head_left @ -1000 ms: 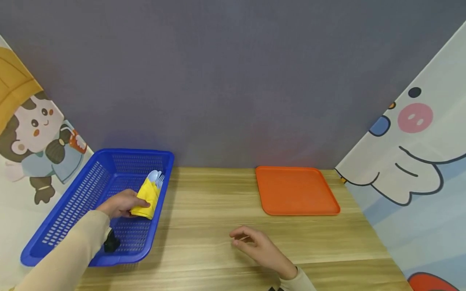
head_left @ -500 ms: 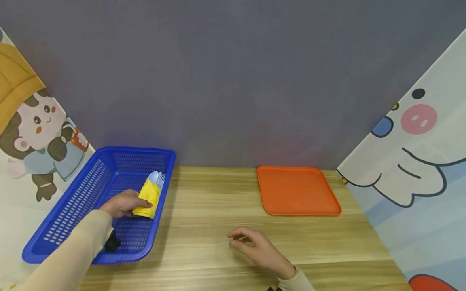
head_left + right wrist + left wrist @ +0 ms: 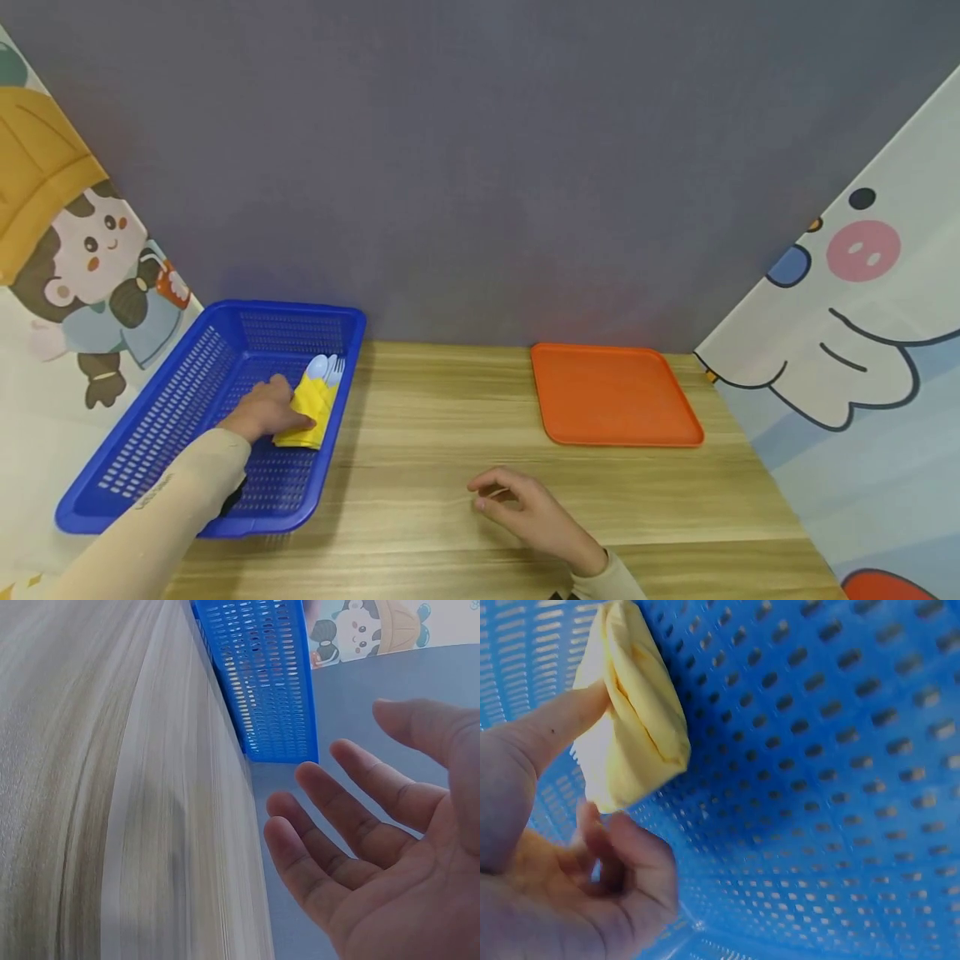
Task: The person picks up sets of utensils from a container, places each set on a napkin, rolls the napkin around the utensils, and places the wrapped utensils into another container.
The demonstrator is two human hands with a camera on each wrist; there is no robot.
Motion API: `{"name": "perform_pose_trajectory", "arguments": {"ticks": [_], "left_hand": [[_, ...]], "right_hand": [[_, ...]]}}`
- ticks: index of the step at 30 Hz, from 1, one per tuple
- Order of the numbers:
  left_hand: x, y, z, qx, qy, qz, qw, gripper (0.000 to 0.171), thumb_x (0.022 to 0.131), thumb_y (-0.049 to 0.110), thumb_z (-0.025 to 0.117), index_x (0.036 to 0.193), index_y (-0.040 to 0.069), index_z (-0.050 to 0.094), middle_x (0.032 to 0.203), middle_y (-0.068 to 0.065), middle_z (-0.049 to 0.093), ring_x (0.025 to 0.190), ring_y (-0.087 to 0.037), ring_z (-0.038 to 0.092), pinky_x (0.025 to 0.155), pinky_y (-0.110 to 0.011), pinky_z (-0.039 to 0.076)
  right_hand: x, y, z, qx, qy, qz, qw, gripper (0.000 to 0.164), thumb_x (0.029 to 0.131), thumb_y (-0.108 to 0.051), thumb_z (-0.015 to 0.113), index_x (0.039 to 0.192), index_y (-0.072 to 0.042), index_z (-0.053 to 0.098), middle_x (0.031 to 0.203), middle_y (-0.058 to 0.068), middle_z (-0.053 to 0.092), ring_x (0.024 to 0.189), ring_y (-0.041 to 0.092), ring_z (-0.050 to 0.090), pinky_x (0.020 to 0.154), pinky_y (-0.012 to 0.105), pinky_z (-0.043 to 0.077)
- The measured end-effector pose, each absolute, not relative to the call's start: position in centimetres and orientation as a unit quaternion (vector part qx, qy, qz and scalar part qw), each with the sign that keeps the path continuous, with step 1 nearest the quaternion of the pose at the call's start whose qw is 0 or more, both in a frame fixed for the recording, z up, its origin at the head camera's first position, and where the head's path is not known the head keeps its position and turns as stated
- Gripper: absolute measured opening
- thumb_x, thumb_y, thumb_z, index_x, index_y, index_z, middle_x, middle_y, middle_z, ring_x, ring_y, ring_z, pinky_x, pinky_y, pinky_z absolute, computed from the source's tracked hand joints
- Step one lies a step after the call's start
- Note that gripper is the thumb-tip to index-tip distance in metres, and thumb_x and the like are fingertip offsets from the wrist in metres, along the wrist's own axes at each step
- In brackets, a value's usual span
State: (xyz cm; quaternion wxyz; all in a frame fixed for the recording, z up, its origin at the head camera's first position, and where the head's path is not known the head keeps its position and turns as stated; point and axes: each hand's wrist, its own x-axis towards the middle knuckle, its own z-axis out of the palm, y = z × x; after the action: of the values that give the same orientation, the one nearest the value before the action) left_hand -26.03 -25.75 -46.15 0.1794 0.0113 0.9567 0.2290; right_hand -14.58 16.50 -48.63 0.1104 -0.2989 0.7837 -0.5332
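A yellow cloth pouch lies along the right wall inside a blue plastic basket. Out of its far end stick a pale blue spoon and a fork. My left hand is down in the basket beside the pouch. In the left wrist view its thumb touches the yellow cloth, while the other fingers are loosely bent below the lower end. Over the wooden table, my right hand holds nothing, its fingers relaxed.
An orange tray lies flat at the back right of the wooden table. A grey panel rises behind the table, and printed cartoon sheets flank both sides.
The left hand's fingers have loosened and shifted up and away from the pouch, which has settled against the basket's right side. The right hand stays nearly still.
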Motion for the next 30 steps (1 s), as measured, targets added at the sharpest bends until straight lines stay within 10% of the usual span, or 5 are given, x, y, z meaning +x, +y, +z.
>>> {"name": "perform_pose_trajectory", "arguments": {"ticks": [7, 30], "left_hand": [[-26.1, -25.5, -47.4, 0.034, 0.932, 0.277, 0.231, 0.02, 0.089, 0.019, 0.064, 0.08, 0.001, 0.062, 0.068, -0.003, 0.051, 0.061, -0.018, 0.049, 0.056, -0.029, 0.042], [-25.6, -24.5, -45.8, 0.069, 0.954, 0.225, 0.183, 0.033, 0.089, 0.019, 0.067, 0.101, -0.011, 0.058, 0.085, -0.011, 0.058, 0.078, -0.027, 0.054, 0.07, -0.042, 0.05]], "right_hand": [[-14.5, 16.6, -48.6, -0.29, 0.781, -0.539, 0.125, 0.021, 0.101, -0.015, 0.061, 0.121, -0.01, 0.065, 0.116, 0.014, 0.066, 0.105, 0.031, 0.064, 0.09, 0.037, 0.054], [-14.5, 16.8, -48.4, -0.284, 0.791, -0.527, 0.127, 0.019, 0.102, -0.019, 0.059, 0.12, -0.015, 0.066, 0.116, 0.013, 0.067, 0.105, 0.02, 0.064, 0.086, 0.037, 0.055]]}}
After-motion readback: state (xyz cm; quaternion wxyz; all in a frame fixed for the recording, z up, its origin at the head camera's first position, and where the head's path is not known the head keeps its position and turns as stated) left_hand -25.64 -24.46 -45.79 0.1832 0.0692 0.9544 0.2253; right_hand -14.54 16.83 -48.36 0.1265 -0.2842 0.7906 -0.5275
